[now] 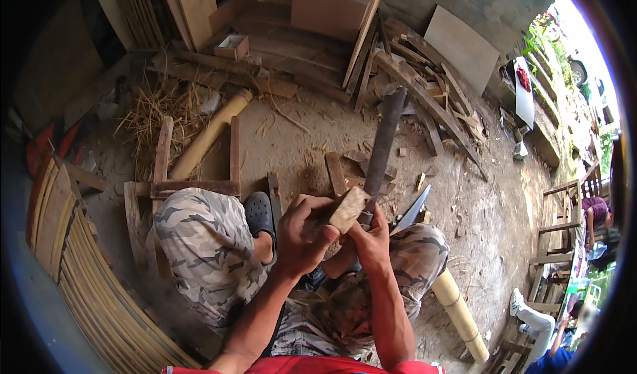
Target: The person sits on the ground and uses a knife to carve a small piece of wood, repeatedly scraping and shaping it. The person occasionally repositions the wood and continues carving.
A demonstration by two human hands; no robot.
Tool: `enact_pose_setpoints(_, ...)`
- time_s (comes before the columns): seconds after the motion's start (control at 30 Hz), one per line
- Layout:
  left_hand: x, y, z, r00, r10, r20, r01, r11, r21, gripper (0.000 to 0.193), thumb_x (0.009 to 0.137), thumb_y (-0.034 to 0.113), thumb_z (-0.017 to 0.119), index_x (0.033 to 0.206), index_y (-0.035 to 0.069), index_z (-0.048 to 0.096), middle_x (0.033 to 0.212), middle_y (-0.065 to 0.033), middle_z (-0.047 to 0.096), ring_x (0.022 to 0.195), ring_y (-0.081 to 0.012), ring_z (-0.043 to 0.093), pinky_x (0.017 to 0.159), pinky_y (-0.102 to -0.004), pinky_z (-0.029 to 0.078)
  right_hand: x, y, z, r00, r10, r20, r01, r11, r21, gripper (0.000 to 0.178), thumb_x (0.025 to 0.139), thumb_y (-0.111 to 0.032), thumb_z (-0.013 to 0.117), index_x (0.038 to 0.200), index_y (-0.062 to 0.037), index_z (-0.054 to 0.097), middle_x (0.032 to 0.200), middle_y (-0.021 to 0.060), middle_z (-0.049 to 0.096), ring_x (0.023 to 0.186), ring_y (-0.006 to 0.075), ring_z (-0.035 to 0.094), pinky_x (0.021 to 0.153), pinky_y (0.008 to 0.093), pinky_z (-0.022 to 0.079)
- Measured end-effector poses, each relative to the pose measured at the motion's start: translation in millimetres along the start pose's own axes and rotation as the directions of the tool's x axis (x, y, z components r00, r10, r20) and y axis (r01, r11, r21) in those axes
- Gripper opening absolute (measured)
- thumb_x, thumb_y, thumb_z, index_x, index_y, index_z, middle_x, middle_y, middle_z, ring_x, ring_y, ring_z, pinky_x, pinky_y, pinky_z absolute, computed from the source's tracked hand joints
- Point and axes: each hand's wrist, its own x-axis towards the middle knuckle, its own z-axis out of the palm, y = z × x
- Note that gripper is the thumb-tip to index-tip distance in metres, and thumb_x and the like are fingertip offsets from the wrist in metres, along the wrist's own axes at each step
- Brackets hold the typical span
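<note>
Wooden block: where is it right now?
In the head view, the wooden block sits slightly right of and below centre, in the left hand's grip, beside the lower end of the long dark blade.

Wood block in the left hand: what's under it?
Beside the wood block, part of the left hand shows; the block's underside and whatever lies directly beneath are covered. The dark blade in the right hand shows alongside.
</note>
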Motion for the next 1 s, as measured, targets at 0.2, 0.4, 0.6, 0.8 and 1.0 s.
enact_pose_setpoints(0.2,4.0,25.1,-23.5,0.977,-0.191,0.097,0.160,0.951,0.265,0.056,0.100,0.038,0.059,0.136,-0.005,0.052,0.121,-0.0225,0.067,0.114,-0.0306,0.067,0.095,-0.0361,0.050,9.0,18.0,21.4,0.992,-0.047,0.113,0.060,0.992,-0.114,0.039,0.094,-0.007,0.070,0.129,0.0001,0.053,0.113,0.0064,0.066,0.094,0.0124,0.064,0.082,0.0285,0.055)
enact_pose_setpoints(0.4,-15.6,-18.9,-23.1,0.954,-0.298,-0.041,0.298,0.919,0.260,0.049,0.108,0.034,0.041,0.141,-0.002,0.045,0.120,-0.0204,0.068,0.113,-0.0347,0.066,0.095,-0.0398,0.050,12.6,42.1,31.1,0.993,-0.077,0.089,0.108,0.903,-0.416,0.034,0.093,-0.014,0.067,0.124,-0.0005,0.061,0.094,0.0109,0.070,0.085,0.0147,0.066,0.078,0.0334,0.053)
enact_pose_setpoints(0.6,-27.4,-67.0,-3.3,0.935,-0.331,-0.129,0.353,0.908,0.227,0.046,0.108,0.037,0.040,0.136,0.001,0.045,0.127,-0.0234,0.061,0.120,-0.0380,0.060,0.098,-0.0420,0.047,17.6,68.1,20.6,0.990,0.089,-0.108,-0.136,0.787,-0.601,0.030,0.089,-0.015,0.066,0.115,-0.0017,0.062,0.082,0.0179,0.067,0.074,0.0212,0.065,0.070,0.0370,0.051)
enact_pose_setpoints(0.8,-15.8,-81.5,-20.1,0.881,-0.466,-0.083,0.474,0.865,0.164,0.057,0.105,0.046,0.043,0.139,0.000,0.044,0.133,-0.0287,0.056,0.125,-0.0412,0.055,0.104,-0.0427,0.043,-9.5,55.6,23.7,0.966,-0.075,-0.246,-0.058,0.868,-0.492,0.029,0.094,-0.021,0.069,0.115,-0.0012,0.063,0.079,0.0079,0.064,0.068,0.0110,0.059,0.061,0.0303,0.048)
enact_pose_setpoints(1.0,-29.7,-108.6,-34.5,0.845,-0.535,-0.024,0.535,0.843,0.048,0.071,0.103,0.048,0.043,0.142,-0.012,0.043,0.142,-0.0280,0.052,0.139,-0.0376,0.044,0.116,-0.0380,0.031,-53.4,40.7,23.4,0.978,-0.170,-0.124,0.031,0.701,-0.713,0.038,0.095,-0.016,0.068,0.129,-0.0008,0.059,0.066,0.0094,0.058,0.056,0.0132,0.054,0.057,0.0269,0.046)
